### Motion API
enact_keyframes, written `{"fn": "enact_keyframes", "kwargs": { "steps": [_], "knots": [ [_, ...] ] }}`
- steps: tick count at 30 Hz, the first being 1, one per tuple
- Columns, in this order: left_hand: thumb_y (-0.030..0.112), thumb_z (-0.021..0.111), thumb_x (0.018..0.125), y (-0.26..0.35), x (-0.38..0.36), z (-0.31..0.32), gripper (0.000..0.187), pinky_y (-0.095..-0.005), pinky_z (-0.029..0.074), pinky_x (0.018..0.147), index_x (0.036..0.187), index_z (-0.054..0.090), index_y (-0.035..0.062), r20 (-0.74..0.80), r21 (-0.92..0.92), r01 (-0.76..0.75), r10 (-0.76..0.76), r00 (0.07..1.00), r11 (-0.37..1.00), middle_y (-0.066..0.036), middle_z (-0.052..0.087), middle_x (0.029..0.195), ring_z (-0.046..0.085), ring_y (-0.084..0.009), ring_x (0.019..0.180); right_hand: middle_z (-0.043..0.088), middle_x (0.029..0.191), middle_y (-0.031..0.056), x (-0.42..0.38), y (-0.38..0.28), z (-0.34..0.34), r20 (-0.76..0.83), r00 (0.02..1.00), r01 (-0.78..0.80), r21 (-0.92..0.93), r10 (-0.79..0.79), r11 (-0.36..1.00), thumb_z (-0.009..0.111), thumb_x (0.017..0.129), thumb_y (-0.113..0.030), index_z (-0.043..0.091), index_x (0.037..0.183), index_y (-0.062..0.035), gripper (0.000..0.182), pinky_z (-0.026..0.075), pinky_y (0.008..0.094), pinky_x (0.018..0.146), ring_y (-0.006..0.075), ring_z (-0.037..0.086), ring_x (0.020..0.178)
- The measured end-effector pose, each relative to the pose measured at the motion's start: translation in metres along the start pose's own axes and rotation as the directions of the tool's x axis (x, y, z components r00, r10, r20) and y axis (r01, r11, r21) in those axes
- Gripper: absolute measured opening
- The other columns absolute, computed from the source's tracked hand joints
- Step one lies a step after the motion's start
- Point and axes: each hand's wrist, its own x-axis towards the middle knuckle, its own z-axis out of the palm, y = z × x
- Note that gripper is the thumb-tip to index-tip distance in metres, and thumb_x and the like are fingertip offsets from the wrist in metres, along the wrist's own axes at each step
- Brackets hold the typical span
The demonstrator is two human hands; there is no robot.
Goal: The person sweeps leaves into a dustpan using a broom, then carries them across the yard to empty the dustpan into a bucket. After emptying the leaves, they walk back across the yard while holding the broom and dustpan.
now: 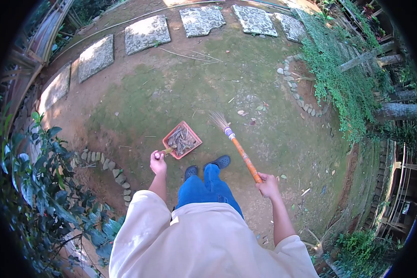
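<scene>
My left hand is wrapped round the short yellowish handle of an orange-red dustpan. Dry brown leaves lie heaped inside the pan, in front of my feet. On the other side, my right hand grips the end of a stick broom with an orange handle. Its thin bristles fan out from a white and purple binding and point away from me, to the right of the dustpan. A few loose leaves lie on the ground just beyond the bristle tips.
Mossy, packed earth spreads around me. Pebbled stepping slabs curve along the far side. Stone borders ring planting spots at left and right. A leafy shrub crowds the left, trailing greenery the right. My dark clogs stand close to the pan.
</scene>
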Motion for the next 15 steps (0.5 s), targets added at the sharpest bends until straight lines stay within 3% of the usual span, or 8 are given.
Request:
{"fn": "enact_keyframes", "kwargs": {
  "steps": [1,2,5,8,11,15],
  "knots": [
    [0.013,0.076,0.081,-0.002,0.001,0.003,0.036,-0.0363,0.052,0.087,0.115,0.065,0.0162,0.002,0.006,-0.013,0.013,1.0,1.0,-0.011,0.071,0.103,0.068,-0.0226,0.094,0.072,0.105,0.0182,-0.003,-0.009,0.001,0.02,0.999,-0.024,-0.059,0.025,0.998,0.069,0.068,-0.007,0.064,0.125,-0.0036,0.057,0.054,0.0316,0.078,0.0187,0.071,0.088],
    [0.013,0.076,0.081,-0.004,0.002,0.005,0.035,-0.0363,0.052,0.087,0.115,0.065,0.0162,0.006,-0.004,-0.015,0.015,1.0,1.0,-0.011,0.071,0.103,0.068,-0.0226,0.094,0.073,0.097,0.016,-0.004,-0.005,0.002,0.032,0.999,0.04,-0.111,-0.036,0.993,0.069,0.069,-0.009,0.065,0.125,-0.0081,0.056,0.054,0.032,0.064,0.016,0.07,0.07],
    [0.013,0.076,0.081,-0.006,0.001,0.014,0.035,-0.0362,0.052,0.087,0.114,0.066,0.016,0.014,-0.013,-0.017,0.017,1.0,1.0,-0.01,0.071,0.102,0.068,-0.0223,0.093,0.073,0.088,0.0125,-0.02,-0.012,-0.009,0.128,0.991,0.028,-0.016,-0.026,0.999,0.069,0.069,-0.008,0.064,0.125,-0.0059,0.056,0.05,0.03,0.054,0.0132,0.064,0.058],
    [0.01,0.075,0.082,0.007,-0.005,0.012,0.034,-0.0343,0.052,0.087,0.115,0.065,0.0146,-0.002,0.002,0.006,-0.006,1.0,1.0,-0.008,0.071,0.102,0.067,-0.0196,0.093,0.071,0.082,0.0066,-0.035,-0.014,-0.02,0.212,0.976,-0.088,0.141,0.057,0.986,0.071,0.066,-0.001,0.065,0.125,-0.0043,0.059,0.048,0.0259,0.053,0.0086,0.058,0.057],
    [0.007,0.072,0.084,0.018,-0.005,0.012,0.033,-0.0318,0.051,0.087,0.115,0.065,0.0127,0.009,-0.024,0.016,-0.016,1.0,1.0,-0.006,0.07,0.102,0.065,-0.0163,0.093,0.07,0.08,0.0065,-0.042,-0.005,-0.029,0.201,0.979,-0.067,0.172,0.031,0.983,0.07,0.068,-0.003,0.064,0.125,-0.0029,0.058,0.046,0.0264,0.05,0.0079,0.058,0.055],
    [0.006,0.074,0.083,0.034,-0.01,0.013,0.034,-0.0317,0.052,0.086,0.115,0.065,0.0128,-0.016,-0.055,-0.02,0.019,1.0,0.998,-0.007,0.071,0.1,0.067,-0.016,0.091,0.071,0.091,0.0092,-0.037,0.014,-0.045,0.159,0.987,-0.044,0.257,0.003,0.965,0.07,0.068,-0.002,0.061,0.128,0.0009,0.061,0.048,0.0255,0.053,0.0079,0.059,0.059]
  ]
}}
